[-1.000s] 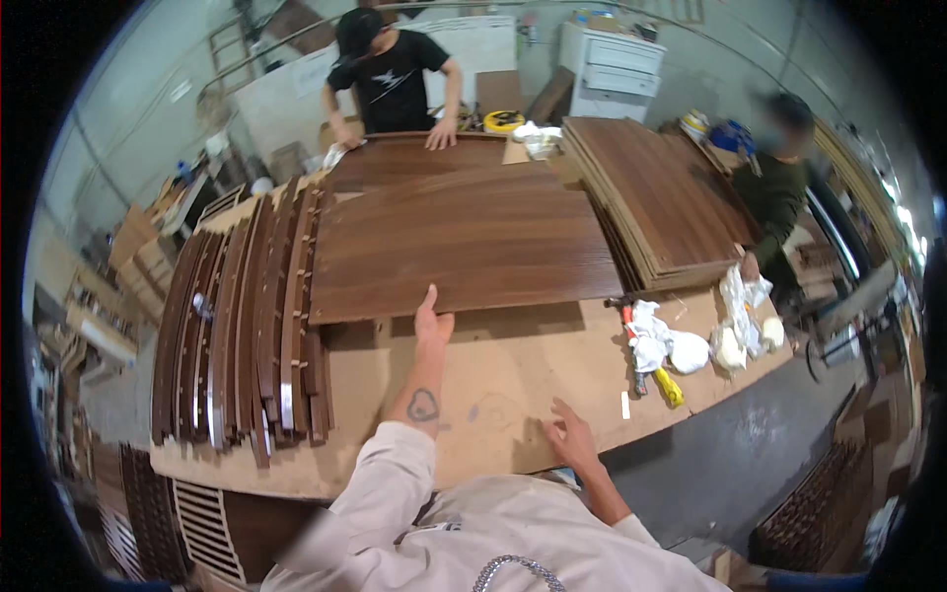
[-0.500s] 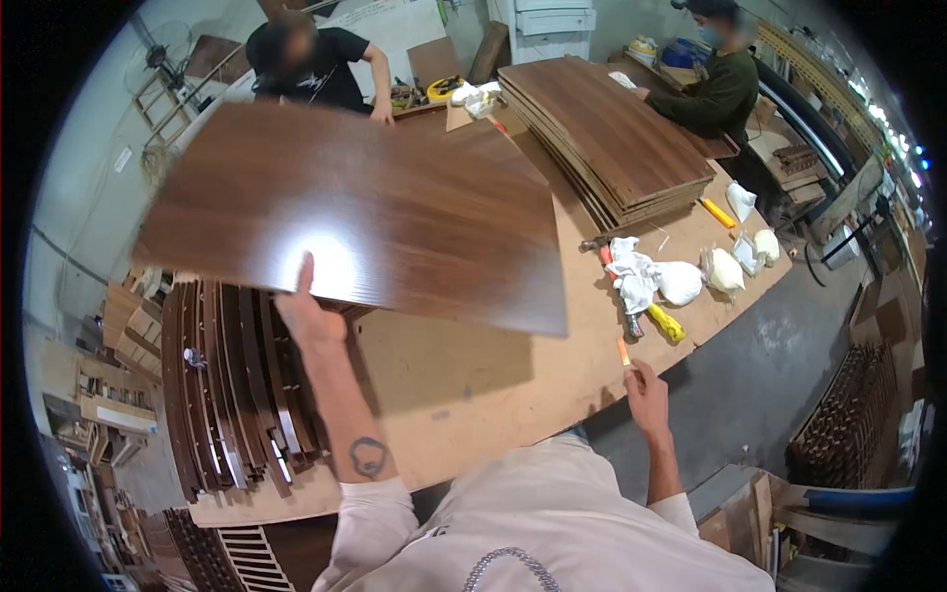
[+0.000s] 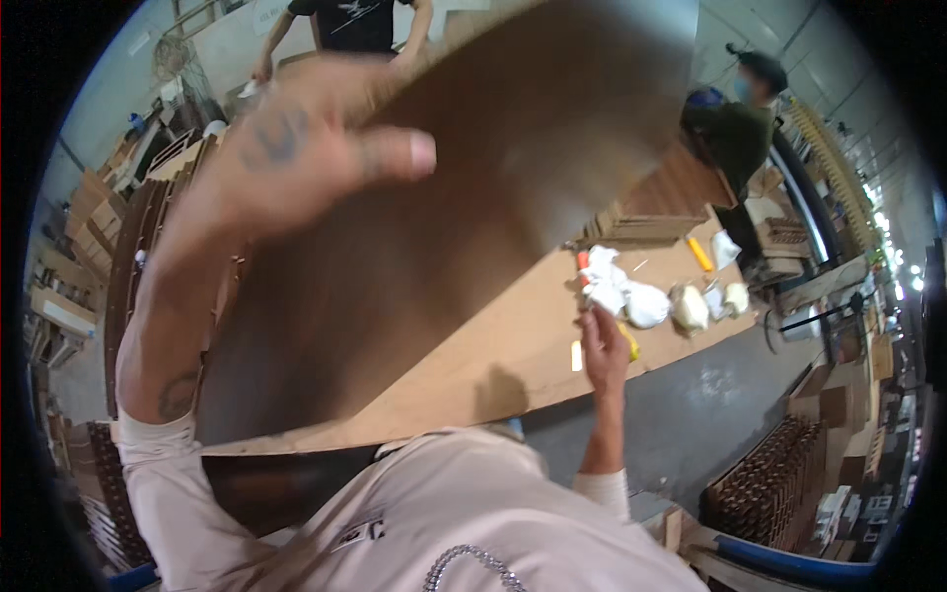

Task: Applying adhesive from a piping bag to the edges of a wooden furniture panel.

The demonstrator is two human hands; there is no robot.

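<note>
A large dark brown wood-grain panel (image 3: 473,168) is tilted up over the table, smeared by motion. My left hand (image 3: 306,148) is closed on its left edge, thumb across the face and the other fingers hidden or blurred. On the right, my right hand (image 3: 603,340) reaches over the table with fingers stretched out. Its fingertips are at the near edge of a crumpled white cloth (image 3: 605,281); whether they touch is unclear. A yellow-handled tool (image 3: 631,341) lies partly behind that hand. To its left rests a small pale strip (image 3: 577,356).
A stack of brown panels (image 3: 651,219) stands on the far right of the table (image 3: 464,370). White bundles (image 3: 689,308) and a yellow tool (image 3: 699,255) lie nearby. Long dark strips (image 3: 133,266) are piled left. One person (image 3: 357,25) stands across the table, another (image 3: 735,128) far right.
My left hand has raised and tilted the panel closer to me. My right hand has let go of the small orange and pale strip and moved forward to the white cloth.
</note>
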